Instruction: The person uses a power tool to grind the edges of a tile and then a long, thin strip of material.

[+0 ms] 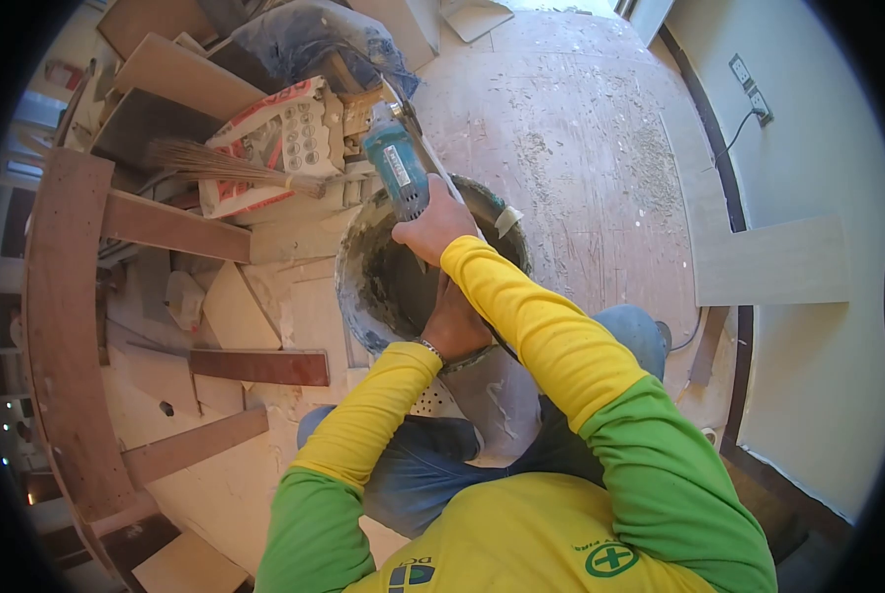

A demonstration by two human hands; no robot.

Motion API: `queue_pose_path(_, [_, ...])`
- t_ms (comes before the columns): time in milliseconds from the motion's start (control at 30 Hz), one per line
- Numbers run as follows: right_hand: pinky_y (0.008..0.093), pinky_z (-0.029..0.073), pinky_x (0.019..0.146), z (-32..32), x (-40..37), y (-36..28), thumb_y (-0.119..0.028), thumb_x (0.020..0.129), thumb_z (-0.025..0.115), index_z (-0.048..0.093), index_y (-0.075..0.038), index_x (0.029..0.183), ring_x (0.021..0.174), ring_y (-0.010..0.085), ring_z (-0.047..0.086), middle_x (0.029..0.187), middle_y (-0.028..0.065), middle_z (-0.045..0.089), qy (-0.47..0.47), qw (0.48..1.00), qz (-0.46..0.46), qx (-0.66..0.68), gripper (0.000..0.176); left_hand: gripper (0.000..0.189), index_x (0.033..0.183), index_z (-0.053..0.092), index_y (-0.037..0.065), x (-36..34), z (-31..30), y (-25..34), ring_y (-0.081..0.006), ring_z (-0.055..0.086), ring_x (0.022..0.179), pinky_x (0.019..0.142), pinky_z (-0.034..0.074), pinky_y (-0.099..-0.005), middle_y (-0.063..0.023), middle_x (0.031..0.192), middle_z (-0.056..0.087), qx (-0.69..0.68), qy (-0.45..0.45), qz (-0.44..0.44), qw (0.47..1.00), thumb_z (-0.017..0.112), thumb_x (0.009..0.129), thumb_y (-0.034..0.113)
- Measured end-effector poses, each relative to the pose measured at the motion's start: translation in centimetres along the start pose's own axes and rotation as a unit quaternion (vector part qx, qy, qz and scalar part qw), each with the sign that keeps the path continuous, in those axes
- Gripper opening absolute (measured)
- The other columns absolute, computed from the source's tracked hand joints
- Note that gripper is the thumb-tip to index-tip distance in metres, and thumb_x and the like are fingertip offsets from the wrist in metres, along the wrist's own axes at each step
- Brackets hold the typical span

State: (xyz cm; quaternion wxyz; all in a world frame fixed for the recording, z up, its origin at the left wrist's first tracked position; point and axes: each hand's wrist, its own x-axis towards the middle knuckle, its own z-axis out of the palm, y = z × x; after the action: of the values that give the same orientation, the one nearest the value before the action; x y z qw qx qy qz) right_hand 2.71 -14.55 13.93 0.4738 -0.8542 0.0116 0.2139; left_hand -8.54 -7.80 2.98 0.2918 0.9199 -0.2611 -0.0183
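Note:
My right hand [437,219] is wrapped round the body of a teal angle grinder [395,168], its head pointing away from me. Beside the grinder runs a thin pale strip [438,163], seen nearly edge-on, which passes behind my right wrist. Lower down, my left hand [457,324] is closed under my right forearm, its fingers largely hidden; I cannot tell what they grip. Both hands are above a round, mortar-caked bucket [347,287] standing between my knees. Grey residue coats its inner wall. A pale scrap [507,219] lies at its right rim.
On the left are a straw broom [230,168], a printed sack [289,138], stacked boards [185,84] and a reddish-brown wooden frame [72,326]. Plastic sheeting [314,40] lies behind. Debris dots the floor [581,128]. A cord [734,140] hangs from the wall socket [759,104] at right.

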Motion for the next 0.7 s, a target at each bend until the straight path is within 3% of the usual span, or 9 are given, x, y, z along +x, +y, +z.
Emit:
queue_pose_path(400, [0.0446,0.049,0.106,0.0,-0.1,0.3,-0.032,0.07,0.076,0.032,-0.002,0.154,0.121,0.0443,0.062,0.13,0.0308,0.062,0.001,1.0,-0.008,-0.015,0.099,0.065,0.141,0.05,0.002,0.2,-0.9,1.1,-0.0471,0.038,0.139,0.119,0.025,-0.0564,-0.0263,0.145,0.049,-0.019,0.012,-0.005,1.0,0.07,0.084,0.027])
queue_pose_path(700, [0.0444,0.048,0.107,-0.1,-0.1,0.1,-0.031,0.072,0.072,0.027,-0.001,0.156,0.12,0.0452,0.063,0.126,0.0324,0.064,-0.002,1.0,-0.01,-0.025,0.099,0.072,0.143,0.048,0.002,-0.1,0.5,0.1,-0.0468,0.036,0.141,0.12,0.023,-0.0569,-0.026,0.147,0.047,0.009,0.014,-0.018,1.0,0.072,0.083,0.034])
